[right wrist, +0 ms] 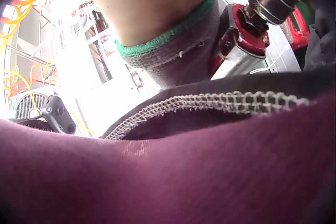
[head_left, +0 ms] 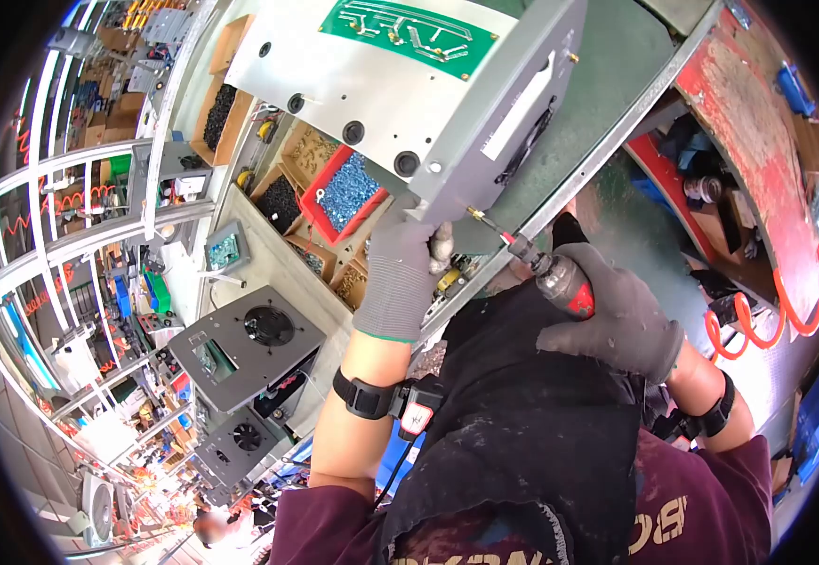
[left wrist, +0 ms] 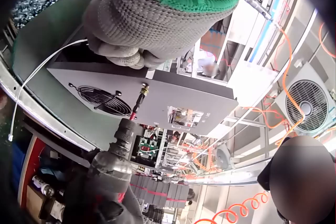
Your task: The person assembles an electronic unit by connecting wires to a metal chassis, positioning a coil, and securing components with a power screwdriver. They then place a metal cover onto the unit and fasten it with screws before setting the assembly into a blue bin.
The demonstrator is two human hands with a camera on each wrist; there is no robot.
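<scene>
My gloved right hand point(head_left: 617, 315) grips a red and black power driver point(head_left: 568, 285); in the left wrist view the driver's bit point(left wrist: 137, 106) meets a brass-coloured screw at the edge of a grey metal panel point(left wrist: 157, 100). The panel point(head_left: 494, 122) stands tilted up beside a white plate that carries a green board point(head_left: 409, 38). With curled fingers, my gloved left hand point(head_left: 400, 273) holds the panel's near corner, close to the screw. In the right wrist view the driver point(right wrist: 244, 40) shows beside the glove cuff, and the right fingers are hidden.
A red bin point(head_left: 311, 202) of bluish screws and cardboard boxes of other fasteners lie left of the panel. A grey fan housing point(head_left: 249, 348) sits further left on the bench. At the right are a worn red shelf point(head_left: 744, 104) and a coiled orange hose point(head_left: 777, 325).
</scene>
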